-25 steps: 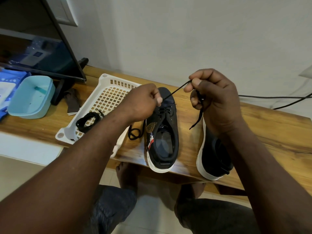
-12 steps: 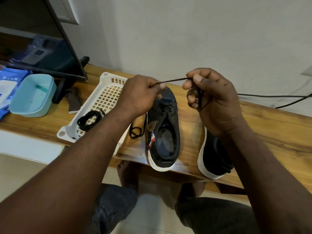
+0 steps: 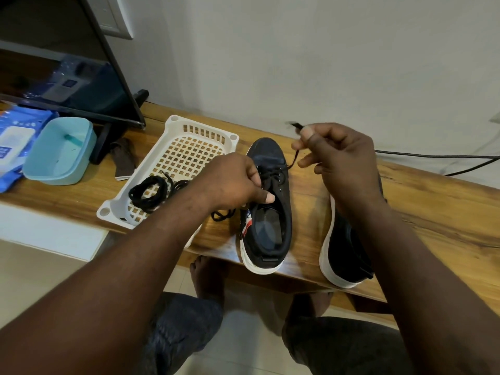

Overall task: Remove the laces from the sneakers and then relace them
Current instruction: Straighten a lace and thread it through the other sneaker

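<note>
White wall [image 3: 324, 63] — wooden bench [image 3: 433, 212] — tiled floor [image 3: 40, 266].
</note>
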{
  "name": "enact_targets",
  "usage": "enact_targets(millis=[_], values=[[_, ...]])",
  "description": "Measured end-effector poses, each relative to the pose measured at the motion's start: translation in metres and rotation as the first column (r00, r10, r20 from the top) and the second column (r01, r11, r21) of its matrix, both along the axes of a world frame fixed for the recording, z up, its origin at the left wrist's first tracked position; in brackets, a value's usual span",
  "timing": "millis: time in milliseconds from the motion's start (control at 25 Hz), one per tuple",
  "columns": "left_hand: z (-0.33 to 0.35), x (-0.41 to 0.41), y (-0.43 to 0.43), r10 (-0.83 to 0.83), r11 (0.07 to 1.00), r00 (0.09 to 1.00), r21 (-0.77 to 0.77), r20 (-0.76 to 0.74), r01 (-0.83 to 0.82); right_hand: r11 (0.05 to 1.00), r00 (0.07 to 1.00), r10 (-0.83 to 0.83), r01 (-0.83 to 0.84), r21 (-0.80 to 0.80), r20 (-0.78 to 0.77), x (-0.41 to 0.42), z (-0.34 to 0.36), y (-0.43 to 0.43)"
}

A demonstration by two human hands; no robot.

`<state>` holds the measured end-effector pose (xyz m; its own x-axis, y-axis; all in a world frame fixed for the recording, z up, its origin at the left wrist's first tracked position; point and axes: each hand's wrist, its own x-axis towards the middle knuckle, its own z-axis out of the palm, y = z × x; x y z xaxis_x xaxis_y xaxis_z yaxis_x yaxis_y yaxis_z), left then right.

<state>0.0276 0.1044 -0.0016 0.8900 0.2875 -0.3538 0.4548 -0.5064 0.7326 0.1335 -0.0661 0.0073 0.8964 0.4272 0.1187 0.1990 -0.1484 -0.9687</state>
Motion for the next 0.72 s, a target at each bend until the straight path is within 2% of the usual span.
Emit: enact_targets(millis=[80,280,400,480,720], values=[[-0.004,0.001,0.002,0.065,0.996,0.998,-0.058,0.024,-0.064,0.993,0.997,-0.005,0.013,-0.116,0.073,-0.001,-0.008,0.005],[-0.005,-0.004,0.007,0.246,0.927,0.969,-0.283,-0.035,-0.246,0.987,0.994,0.076,-0.087,-0.132,-0.083,-0.006,-0.008,0.013],[-0.007,-0.004,0.011,0.269,0.881,0.959,-0.379,-0.087,-0.282,0.977,0.991,0.090,-0.107,-0.183,-0.103,-0.006,-0.010,0.013],[-0.008,-0.003,0.013,0.268,0.861,0.957,-0.418,-0.111,-0.289,0.953,0.992,0.107,-0.122,-0.276,-0.070,-0.003,-0.015,0.013],[-0.010,-0.002,0.017,0.248,0.853,0.960,-0.440,-0.131,-0.281,0.857,0.979,0.204,-0.181,-0.482,-0.006,-0.003,-0.018,0.011]])
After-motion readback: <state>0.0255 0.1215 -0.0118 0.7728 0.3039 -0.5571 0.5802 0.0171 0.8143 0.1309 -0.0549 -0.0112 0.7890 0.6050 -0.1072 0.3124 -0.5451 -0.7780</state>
